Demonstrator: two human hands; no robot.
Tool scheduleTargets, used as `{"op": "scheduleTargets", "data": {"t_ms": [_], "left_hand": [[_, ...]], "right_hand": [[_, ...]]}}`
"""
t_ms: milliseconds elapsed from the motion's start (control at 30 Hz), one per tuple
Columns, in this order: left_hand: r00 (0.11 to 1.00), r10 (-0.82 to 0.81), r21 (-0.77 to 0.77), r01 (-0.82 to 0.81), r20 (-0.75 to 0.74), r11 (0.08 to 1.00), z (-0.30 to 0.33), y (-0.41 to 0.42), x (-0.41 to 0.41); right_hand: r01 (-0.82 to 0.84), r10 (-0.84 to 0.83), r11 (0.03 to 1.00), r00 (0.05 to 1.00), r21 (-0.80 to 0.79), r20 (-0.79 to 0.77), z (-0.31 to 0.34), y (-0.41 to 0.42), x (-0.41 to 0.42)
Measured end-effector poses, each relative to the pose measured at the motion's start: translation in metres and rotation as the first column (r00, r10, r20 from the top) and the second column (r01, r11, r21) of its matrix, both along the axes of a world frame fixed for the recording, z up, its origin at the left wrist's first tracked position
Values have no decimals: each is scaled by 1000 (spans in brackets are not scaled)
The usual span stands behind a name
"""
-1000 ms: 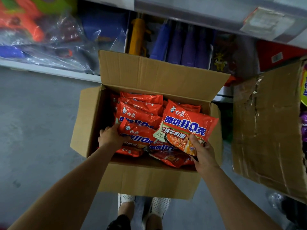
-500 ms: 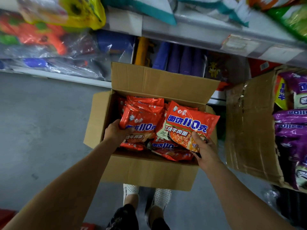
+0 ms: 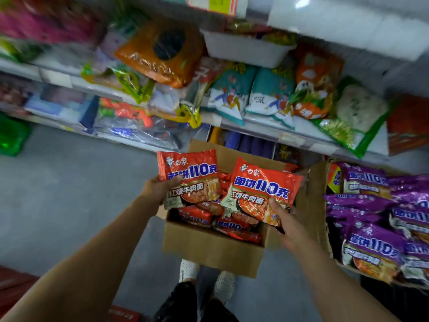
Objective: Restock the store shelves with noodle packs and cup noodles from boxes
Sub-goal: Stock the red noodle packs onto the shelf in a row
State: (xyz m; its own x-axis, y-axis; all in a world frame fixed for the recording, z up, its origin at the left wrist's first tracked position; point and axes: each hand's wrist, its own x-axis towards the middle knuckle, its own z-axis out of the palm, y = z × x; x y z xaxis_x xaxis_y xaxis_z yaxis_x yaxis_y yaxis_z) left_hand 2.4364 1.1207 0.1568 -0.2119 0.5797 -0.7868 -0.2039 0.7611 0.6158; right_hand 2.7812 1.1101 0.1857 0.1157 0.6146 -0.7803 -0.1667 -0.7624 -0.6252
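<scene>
Head view: both red packs (image 3: 260,189) now lifted above box (image 3: 209,249).

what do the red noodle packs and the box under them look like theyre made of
Red noodle packs: glossy plastic film, seemingly; it glints and crinkles, with crimped top edges.
Open brown box: matte corrugated cardboard, likely, judging by its dull brown faces and folded flaps.

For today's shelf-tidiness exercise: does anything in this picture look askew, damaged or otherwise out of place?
Yes. On the shelf, an orange bag lies tilted across other packs, and a green bag hangs over the front edge. The purple packs in the right box are jumbled at mixed angles. The two red packs in hand look intact.
</scene>
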Motion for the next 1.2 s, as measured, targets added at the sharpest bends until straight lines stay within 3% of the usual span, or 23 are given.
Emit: {"op": "scheduleTargets", "data": {"t_ms": [567, 767, 1200], "left_hand": [[998, 53, 303, -64, 45, 951, 290, -14, -97], [996, 71, 388, -85, 50, 918, 345, -23, -152], [996, -79, 594, 91, -45, 799, 455, -2, -231]], "right_hand": [[-94, 122, 951, 989, 295, -80, 254, 21, -72], [-50, 110, 913, 986, 405, -128, 307, 19, -127], [-59, 201, 754, 969, 654, -145, 400, 33, -195]]}}
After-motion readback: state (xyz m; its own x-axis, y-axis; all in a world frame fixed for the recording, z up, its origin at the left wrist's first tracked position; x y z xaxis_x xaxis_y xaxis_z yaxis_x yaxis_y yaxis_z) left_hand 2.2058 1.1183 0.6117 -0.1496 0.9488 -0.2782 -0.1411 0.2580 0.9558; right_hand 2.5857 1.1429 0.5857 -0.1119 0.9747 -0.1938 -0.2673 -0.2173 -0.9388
